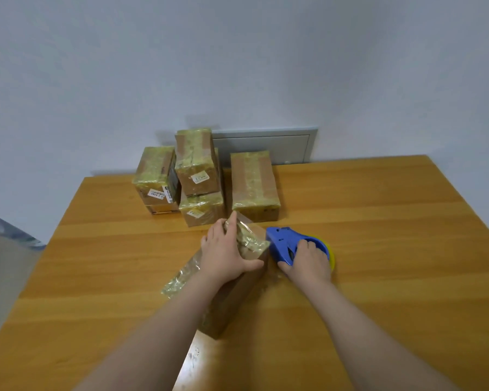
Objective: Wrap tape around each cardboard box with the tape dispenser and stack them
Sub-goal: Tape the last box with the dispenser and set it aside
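The cardboard box being wrapped lies on the wooden counter in front of the person. Its long axis runs away from them, with the far end leaning slightly to the right. Crinkled clear tape covers its far top, and a loose sheet of tape spills off its left side onto the counter.

The left grip lies on top of the far half of this box. Its fingers stretch toward the far end and its thumb is splayed out to the box's right top edge; it presses down rather than closing round anything.

The right grip is just to the right of the box, down at counter level. It is clamped on the blue tape dispenser, fingers curled into the handle opening beside the yellow roll. The dispenser's nose points left at the box's right side, touching it or very nearly; which one cannot be told.

Further back stand the taped boxes: a left pile, a middle box stacked on a lower one, and a single box on the right, near the far end of the box under the left grip
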